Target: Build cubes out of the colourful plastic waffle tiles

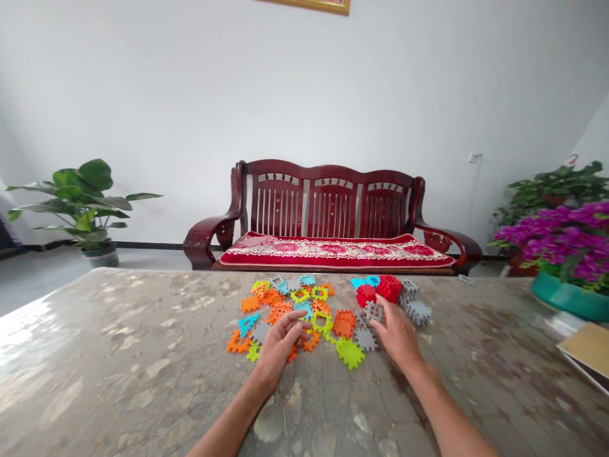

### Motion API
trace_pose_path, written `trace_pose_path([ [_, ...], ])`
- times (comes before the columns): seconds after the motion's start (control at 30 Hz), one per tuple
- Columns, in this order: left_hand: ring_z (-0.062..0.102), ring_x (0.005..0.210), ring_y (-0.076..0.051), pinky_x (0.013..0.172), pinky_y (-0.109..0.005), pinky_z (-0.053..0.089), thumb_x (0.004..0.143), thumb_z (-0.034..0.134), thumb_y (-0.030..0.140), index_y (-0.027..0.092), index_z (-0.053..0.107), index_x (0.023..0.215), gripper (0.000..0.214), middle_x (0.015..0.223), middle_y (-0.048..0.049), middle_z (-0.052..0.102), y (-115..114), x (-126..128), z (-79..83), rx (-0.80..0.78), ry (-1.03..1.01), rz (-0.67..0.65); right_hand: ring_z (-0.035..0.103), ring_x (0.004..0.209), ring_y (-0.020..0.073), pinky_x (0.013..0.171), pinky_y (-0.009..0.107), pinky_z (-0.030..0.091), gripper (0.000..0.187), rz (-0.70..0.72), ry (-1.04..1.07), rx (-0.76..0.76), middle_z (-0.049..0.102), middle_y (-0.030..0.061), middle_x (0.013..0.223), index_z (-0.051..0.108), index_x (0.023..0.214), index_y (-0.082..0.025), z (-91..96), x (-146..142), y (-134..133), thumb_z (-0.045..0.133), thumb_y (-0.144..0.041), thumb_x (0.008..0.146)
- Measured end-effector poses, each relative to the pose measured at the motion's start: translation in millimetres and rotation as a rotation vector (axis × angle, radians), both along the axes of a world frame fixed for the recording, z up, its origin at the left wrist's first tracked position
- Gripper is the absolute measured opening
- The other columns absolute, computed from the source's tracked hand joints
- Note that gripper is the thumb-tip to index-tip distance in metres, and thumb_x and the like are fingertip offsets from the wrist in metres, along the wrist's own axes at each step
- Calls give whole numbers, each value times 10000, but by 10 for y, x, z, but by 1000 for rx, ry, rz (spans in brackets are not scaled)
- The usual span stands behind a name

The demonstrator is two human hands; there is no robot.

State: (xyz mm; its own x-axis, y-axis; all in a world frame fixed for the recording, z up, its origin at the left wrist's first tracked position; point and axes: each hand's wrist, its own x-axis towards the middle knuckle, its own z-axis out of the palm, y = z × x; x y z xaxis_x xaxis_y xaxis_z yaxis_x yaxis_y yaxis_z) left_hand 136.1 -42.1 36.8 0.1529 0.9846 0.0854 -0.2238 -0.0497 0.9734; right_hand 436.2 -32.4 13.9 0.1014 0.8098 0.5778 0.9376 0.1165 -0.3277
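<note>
Colourful plastic interlocking puzzle tiles with toothed edges lie in a loose spread on the table. My left hand [281,343] hovers over the left part of the spread, its fingers loosely bent and apart, with nothing visible in them. Near it are a blue triangular tile [248,324], an orange tile [238,341] and a lime tile [321,321]. My right hand [398,331] has thumb and forefinger around a grey tile [373,311]. Just beyond it sit red tiles [389,289], grouped together. Another grey tile [366,339] and a lime tile [351,353] lie to its left.
Grey tiles [419,311] are piled right of the red ones. A teal pot [571,297] with purple flowers and a cardboard-coloured box [587,348] stand on the table's right side. Behind the table [143,381] is a wooden bench [333,197] with a red cover.
</note>
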Motion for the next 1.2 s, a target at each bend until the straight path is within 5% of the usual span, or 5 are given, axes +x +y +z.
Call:
trace_pose_path([
  [0.27, 652, 681, -145, 679, -257, 509, 713, 709, 453, 155, 695, 907, 355, 782, -64, 737, 15, -60, 8, 53, 28, 47, 552, 1185, 201, 1037, 390, 416, 532, 165, 16, -62, 621, 64, 1271, 536, 1297, -238, -112, -7, 20, 491, -112, 782],
  [0.47, 632, 645, -130, 638, -235, 490, 724, 692, 456, 158, 691, 854, 326, 724, -29, 711, 118, -180, -25, 82, 4, 204, 581, 1098, 226, 975, 377, 422, 339, 28, -125, -102, 654, 92, 1190, 615, 1191, -198, 19, -149, -47, 498, -214, 873],
  [0.7, 632, 630, -124, 646, -230, 498, 665, 736, 489, 152, 685, 836, 382, 709, -20, 705, 195, -226, -75, 45, -41, 239, 572, 1064, 242, 916, 348, 401, 332, -53, -271, -220, 654, 89, 1178, 619, 1194, -213, 122, -384, -46, 513, -337, 905],
  [1.03, 623, 612, -118, 605, -216, 473, 636, 740, 508, 159, 681, 823, 401, 683, -15, 700, 228, -332, -19, 38, -62, 339, 583, 1083, 205, 907, 293, 404, 228, -86, -125, -213, 618, 82, 1210, 661, 1035, -211, 37, -379, -10, 546, -250, 842],
  [1.2, 615, 618, -124, 607, -229, 467, 674, 687, 479, 160, 665, 809, 348, 684, -13, 688, 278, -417, 15, 78, -41, 506, 603, 922, 207, 790, 298, 419, 131, -101, -121, -158, 643, 65, 998, 625, 897, -210, 2, -393, 9, 595, -319, 830],
])
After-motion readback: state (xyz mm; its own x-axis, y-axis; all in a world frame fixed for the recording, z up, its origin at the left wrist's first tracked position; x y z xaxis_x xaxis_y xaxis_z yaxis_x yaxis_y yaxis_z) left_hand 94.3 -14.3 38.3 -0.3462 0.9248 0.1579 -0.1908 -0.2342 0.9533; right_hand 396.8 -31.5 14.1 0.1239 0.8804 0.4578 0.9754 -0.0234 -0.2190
